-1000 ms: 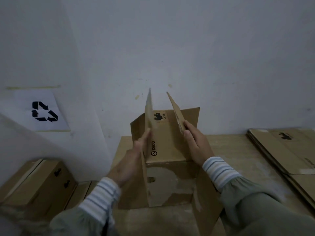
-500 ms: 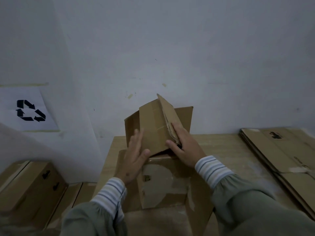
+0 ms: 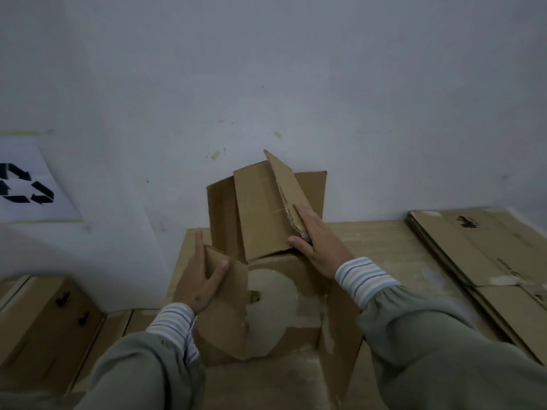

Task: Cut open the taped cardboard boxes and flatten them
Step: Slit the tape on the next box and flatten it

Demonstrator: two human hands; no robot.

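An opened brown cardboard box (image 3: 275, 315) stands on the wooden table (image 3: 384, 250) in front of me, its flaps loose and its front face torn pale. My left hand (image 3: 201, 279) grips the box's left side panel at its upper edge, thumb on the near face. My right hand (image 3: 316, 244) holds the raised right flap, fingers pressed along its ragged edge and thumb under the folded top flap (image 3: 260, 211). The back flap stands upright against the wall.
A stack of flattened cardboard (image 3: 485, 261) lies on the table at the right. Closed cardboard boxes (image 3: 44, 321) sit lower at the left, below a paper recycling sign (image 3: 26, 184) on the white wall.
The two upright top flaps were pushed down and folded over the box. My left hand then slid from the top flap down to the box's left side panel.
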